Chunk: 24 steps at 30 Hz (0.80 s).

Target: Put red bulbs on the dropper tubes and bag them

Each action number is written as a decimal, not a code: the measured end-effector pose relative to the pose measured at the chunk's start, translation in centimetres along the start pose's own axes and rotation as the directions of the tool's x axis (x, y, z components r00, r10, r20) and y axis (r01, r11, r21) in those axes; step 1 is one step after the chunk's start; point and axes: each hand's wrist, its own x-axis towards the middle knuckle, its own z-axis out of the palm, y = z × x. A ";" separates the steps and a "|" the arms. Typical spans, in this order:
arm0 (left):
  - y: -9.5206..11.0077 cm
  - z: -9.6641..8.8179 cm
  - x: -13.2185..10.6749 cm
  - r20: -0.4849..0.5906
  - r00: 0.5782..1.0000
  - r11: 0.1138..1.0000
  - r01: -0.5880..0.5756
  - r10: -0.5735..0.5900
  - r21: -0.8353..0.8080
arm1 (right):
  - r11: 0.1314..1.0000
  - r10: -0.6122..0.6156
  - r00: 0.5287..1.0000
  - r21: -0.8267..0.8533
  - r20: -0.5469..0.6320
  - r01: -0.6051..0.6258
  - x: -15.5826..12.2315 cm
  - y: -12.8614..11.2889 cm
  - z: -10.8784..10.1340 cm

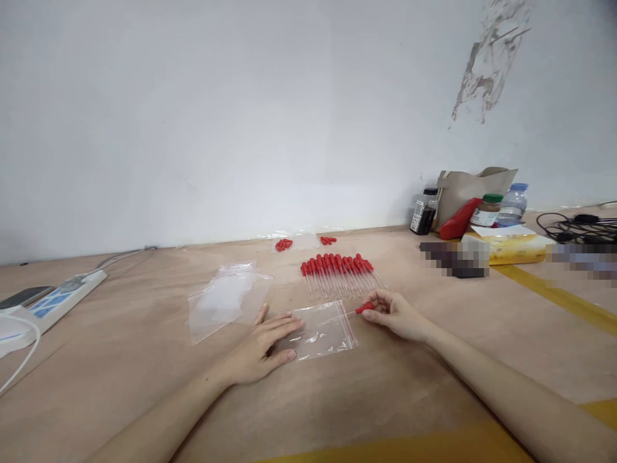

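My left hand (267,344), fingers spread, lies flat over the left end of a clear zip bag (322,334). Between the thumb and fingers of my right hand (393,315) is the red bulb of a glass dropper (365,307). Its thin clear tube points left, in through the bag's red-striped mouth. Behind the bag a row of several red-bulbed droppers (337,265) lies side by side, tubes toward me. More flat clear bags (226,299) are spread in a loose pile beyond my left hand.
Near the wall lie bags with small red pieces (284,245). A white power strip (72,292) and a phone (26,296) are at left. At right stand a dark bottle (424,215), a jar (486,211), a water bottle (513,204), a yellow tissue pack (518,247) and black cables (581,228).
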 end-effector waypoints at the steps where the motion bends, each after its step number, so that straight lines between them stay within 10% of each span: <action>1: 0.1 0.0 0.1 0.002 1.000 1.000 0.005 -0.005 -0.002 | 0.998 -0.024 0.999 -0.065 0.028 0.026 -0.1 -0.2 -0.2; 24: 0.6 0.2 0.9 -0.010 1.000 1.000 0.003 -0.003 -0.005 | 0.825 -0.315 0.945 -0.466 0.088 0.319 0.7 0.2 2.6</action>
